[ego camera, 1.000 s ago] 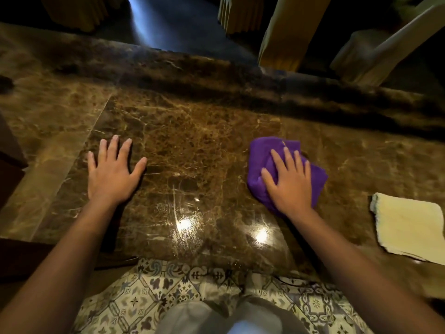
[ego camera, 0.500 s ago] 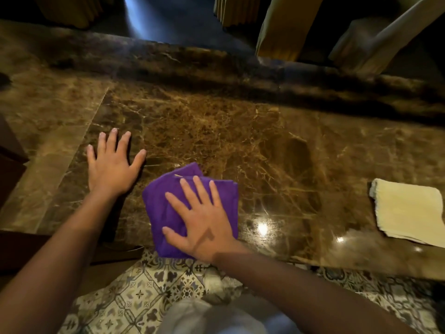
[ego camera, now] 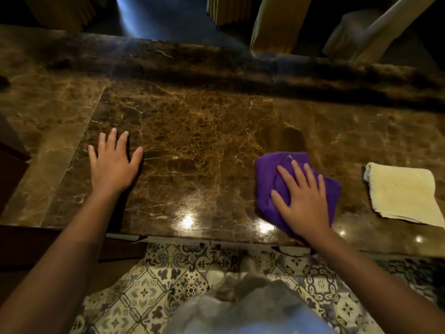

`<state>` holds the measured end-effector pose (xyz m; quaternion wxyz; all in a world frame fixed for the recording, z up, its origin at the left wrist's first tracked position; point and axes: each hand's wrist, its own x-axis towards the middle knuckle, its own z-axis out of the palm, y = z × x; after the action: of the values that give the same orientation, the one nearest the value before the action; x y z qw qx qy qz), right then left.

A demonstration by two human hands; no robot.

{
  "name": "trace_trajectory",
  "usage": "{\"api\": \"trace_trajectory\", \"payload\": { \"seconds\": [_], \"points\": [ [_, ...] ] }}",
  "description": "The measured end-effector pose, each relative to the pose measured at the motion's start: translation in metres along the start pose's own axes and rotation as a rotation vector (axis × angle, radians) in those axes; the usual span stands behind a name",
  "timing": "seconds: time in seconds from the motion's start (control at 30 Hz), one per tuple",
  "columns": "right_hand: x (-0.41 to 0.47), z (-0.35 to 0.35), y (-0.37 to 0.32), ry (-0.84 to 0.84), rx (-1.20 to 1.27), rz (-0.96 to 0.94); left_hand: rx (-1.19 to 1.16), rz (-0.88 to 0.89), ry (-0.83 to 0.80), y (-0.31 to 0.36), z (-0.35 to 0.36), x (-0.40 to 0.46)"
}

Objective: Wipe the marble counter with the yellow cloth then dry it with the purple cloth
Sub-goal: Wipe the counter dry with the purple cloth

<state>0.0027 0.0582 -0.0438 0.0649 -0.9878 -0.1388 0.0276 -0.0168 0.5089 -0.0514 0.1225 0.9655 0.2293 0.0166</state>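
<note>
The brown veined marble counter (ego camera: 204, 131) fills the middle of the view. My right hand (ego camera: 301, 198) lies flat, fingers spread, pressing the crumpled purple cloth (ego camera: 267, 179) onto the counter near its front edge, right of centre. The folded yellow cloth (ego camera: 404, 191) lies on the counter to the right, a short gap from the purple one, with nothing touching it. My left hand (ego camera: 113, 165) rests palm down on the bare marble at the left, fingers apart, holding nothing.
A raised marble ledge (ego camera: 240, 63) runs along the counter's back. Yellow draped fabric (ego camera: 277, 22) hangs beyond it. Patterned floor tiles (ego camera: 183, 273) show below the counter's front edge. A dark wooden piece (ego camera: 12, 160) borders the counter at far left.
My right hand swept the purple cloth left toward the left hand, then back right to near the yellow cloth. The left hand and yellow cloth stayed put.
</note>
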Motion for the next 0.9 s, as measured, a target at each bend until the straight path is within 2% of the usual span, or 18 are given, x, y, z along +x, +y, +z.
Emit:
{"api": "trace_trajectory", "payload": {
  "seconds": [0.17, 0.3, 0.4, 0.57, 0.7, 0.8, 0.9],
  "points": [
    [0.119, -0.006, -0.004, 0.015, 0.047, 0.119, 0.015, -0.006, 0.028, 0.000, 0.003, 0.002],
    [0.204, -0.009, -0.043, -0.012, 0.083, 0.192, 0.013, -0.020, 0.050, 0.001, 0.003, 0.005],
    [0.234, -0.009, -0.088, -0.077, 0.087, 0.081, 0.017, -0.021, 0.052, 0.001, 0.004, 0.006],
    [0.172, 0.011, -0.154, -0.125, 0.068, -0.373, 0.006, -0.033, 0.049, 0.002, 0.003, 0.007],
    [0.087, 0.017, -0.138, -0.136, 0.073, -0.643, 0.008, -0.025, 0.017, 0.000, 0.000, 0.001],
    [0.053, 0.015, -0.089, -0.108, 0.071, -0.701, 0.057, 0.044, -0.031, -0.021, -0.011, -0.011],
    [0.070, 0.011, -0.049, -0.076, 0.061, -0.565, 0.114, 0.038, -0.028, -0.051, -0.019, -0.025]
  ]
}}
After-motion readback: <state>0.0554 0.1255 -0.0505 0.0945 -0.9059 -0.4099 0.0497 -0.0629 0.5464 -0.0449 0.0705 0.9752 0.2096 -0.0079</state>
